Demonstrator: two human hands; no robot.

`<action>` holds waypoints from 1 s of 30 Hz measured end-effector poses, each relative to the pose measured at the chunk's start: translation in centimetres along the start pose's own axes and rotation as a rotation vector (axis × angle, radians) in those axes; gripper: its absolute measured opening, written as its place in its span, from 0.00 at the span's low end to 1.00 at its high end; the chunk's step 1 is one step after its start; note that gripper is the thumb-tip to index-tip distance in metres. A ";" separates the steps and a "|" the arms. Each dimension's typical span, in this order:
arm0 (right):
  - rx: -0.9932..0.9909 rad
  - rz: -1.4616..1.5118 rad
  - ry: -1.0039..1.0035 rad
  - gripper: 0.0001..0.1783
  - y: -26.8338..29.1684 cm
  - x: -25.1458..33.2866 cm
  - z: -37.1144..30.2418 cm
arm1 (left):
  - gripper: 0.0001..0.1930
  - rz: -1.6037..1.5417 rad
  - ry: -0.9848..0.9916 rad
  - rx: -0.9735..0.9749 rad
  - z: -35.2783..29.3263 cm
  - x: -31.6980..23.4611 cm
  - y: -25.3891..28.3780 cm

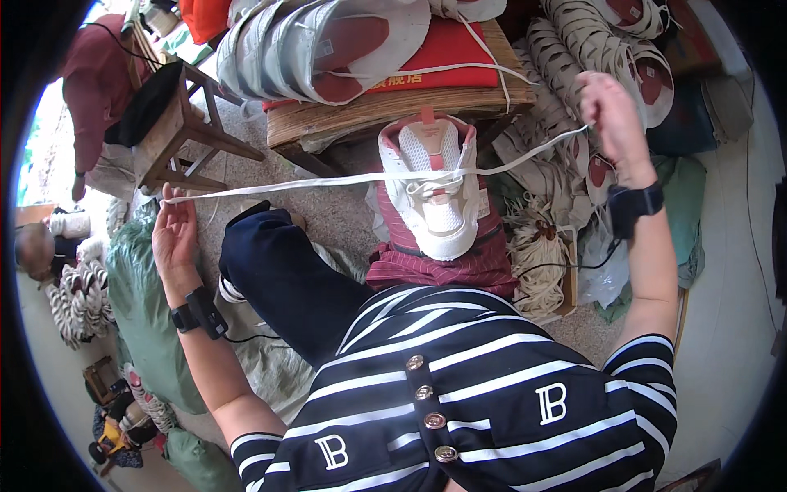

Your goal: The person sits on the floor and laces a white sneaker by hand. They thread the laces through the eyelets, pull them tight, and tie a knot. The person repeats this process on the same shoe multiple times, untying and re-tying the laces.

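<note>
A white sneaker (444, 235) with a pink lining and a beige tongue rests on a maroon striped cloth (402, 266) before me, its toe toward my body. From its eyelets a flat white shoelace (303, 185) stretches out to both sides. Far out on the left, my left hand (175, 238) pinches one end at the fingertips, palm turned up. Raised on the right, my right hand (613, 115) is closed on the other end. Both lengths are held up off the floor; the right one sags slightly.
Beyond the sneaker stands a wooden bench (328, 127) bearing a red bag and a row of white shoes (287, 57). More nested shoes (566, 41) lie at the far right, above a box of laces (541, 271). At left are a wooden stool (176, 148) and green sacks (139, 295).
</note>
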State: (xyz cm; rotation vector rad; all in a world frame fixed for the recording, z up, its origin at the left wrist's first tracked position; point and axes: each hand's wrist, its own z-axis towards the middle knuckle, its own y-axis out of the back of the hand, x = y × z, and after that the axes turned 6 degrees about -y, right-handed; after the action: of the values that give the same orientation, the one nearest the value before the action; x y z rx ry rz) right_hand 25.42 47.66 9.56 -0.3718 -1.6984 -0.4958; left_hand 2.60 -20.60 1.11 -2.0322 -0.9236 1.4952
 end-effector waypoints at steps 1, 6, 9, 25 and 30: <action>-0.074 0.109 0.007 0.11 2.0 0.6 0.5 | 0.18 -0.015 -0.026 -0.045 -0.7 1.0 -2.6; -0.206 0.585 0.004 0.16 18.1 2.3 4.1 | 0.04 -0.050 0.030 0.013 4.5 -2.9 2.8; -0.490 0.624 0.023 0.18 25.8 1.9 4.3 | 0.06 0.019 -0.091 -0.101 6.7 -7.1 6.2; 0.338 -0.257 -0.014 0.10 -11.7 -5.4 -7.2 | 0.06 0.812 -0.092 0.593 -12.6 18.4 -15.4; 0.347 -0.389 0.155 0.10 -12.4 -5.9 -8.3 | 0.07 0.750 0.098 0.660 -14.4 22.8 -15.9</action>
State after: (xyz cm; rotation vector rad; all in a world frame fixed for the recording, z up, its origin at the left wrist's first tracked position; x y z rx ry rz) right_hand 27.25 32.95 3.50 0.2478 -1.6699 -0.4847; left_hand 16.59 7.38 1.82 -1.9600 0.4168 1.7079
